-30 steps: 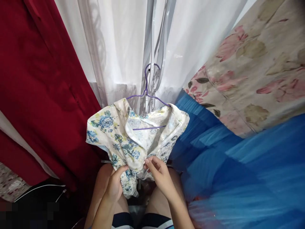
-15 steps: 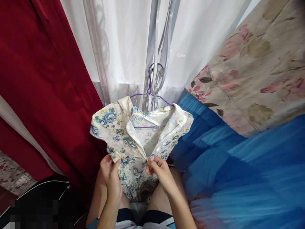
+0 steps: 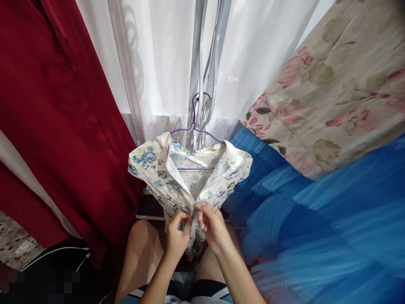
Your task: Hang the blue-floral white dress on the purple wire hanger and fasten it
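The floral blouse hangs on a thin purple hanger, its collar just beyond both grips and its lower front bunched between them. The left hand pinches the front cloth; the right hand has its grip closed on the cloth at the foot of the neckline, slightly higher. The fabric looks light, soft and limp, apt to crumple under pressure; the front edges probably offer the surest fingertip hold.
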Demonstrator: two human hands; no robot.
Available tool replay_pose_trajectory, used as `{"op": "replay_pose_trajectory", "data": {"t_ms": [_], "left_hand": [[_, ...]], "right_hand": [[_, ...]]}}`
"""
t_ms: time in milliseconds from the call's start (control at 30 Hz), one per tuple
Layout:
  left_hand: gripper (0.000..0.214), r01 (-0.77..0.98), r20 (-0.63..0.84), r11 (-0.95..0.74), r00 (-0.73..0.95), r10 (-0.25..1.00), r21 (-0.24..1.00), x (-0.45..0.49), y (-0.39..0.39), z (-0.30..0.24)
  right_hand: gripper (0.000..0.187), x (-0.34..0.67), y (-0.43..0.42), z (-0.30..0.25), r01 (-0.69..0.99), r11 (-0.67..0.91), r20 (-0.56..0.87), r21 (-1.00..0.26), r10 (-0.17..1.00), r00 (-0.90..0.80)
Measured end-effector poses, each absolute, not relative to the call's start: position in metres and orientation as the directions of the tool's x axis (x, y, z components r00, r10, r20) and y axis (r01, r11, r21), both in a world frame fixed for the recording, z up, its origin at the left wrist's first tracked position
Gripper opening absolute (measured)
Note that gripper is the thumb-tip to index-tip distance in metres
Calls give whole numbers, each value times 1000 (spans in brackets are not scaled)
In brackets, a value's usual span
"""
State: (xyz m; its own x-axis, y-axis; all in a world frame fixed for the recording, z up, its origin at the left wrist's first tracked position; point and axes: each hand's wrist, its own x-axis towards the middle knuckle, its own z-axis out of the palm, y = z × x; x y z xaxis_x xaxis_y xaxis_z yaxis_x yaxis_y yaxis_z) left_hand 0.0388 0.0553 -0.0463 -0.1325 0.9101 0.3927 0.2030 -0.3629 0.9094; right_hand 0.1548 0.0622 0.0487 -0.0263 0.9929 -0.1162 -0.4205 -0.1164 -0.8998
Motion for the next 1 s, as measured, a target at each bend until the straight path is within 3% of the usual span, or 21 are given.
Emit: {"op": "replay_pose_trajectory", "data": {"t_ms": [133, 300, 467, 600, 700, 800, 900, 1000], "left_hand": [[17, 256, 418, -384, -93, 904, 887, 39, 58, -45], [19, 230, 381, -356, -72, 922, 906, 42, 51, -55], [19, 238, 396, -384, -1, 918, 892, 31, 45, -45], [19, 255, 487, -454, -84, 869, 854, 9, 66, 27], [35, 288, 669, -622, -98, 737, 728, -3, 97, 108], [25, 446, 794, -742, 104, 599, 502, -4, 123, 171], [20, 538, 815, -766, 227, 533, 352, 3, 131, 198], [20, 547, 864, -767, 148, 482, 334, 4, 129, 202]], "right_hand": [[22, 150, 101, 108, -496, 66, 40, -866, 997, 63], [20, 137, 134, 177, -487, 176, 151, -855, 984, 89], [20, 139, 129, 178, -439, 235, 215, -867, 972, 95], [19, 142, 121, 166, -372, 284, 256, -884, 959, 124], [17, 142, 118, 168, -320, 327, 297, -889, 945, 139], [17, 142, 118, 173, -299, 322, 303, -898, 947, 111], [22, 141, 122, 171, -304, 287, 286, -908, 957, 46], [24, 139, 128, 156, -269, 337, 343, -902, 939, 26]]}}
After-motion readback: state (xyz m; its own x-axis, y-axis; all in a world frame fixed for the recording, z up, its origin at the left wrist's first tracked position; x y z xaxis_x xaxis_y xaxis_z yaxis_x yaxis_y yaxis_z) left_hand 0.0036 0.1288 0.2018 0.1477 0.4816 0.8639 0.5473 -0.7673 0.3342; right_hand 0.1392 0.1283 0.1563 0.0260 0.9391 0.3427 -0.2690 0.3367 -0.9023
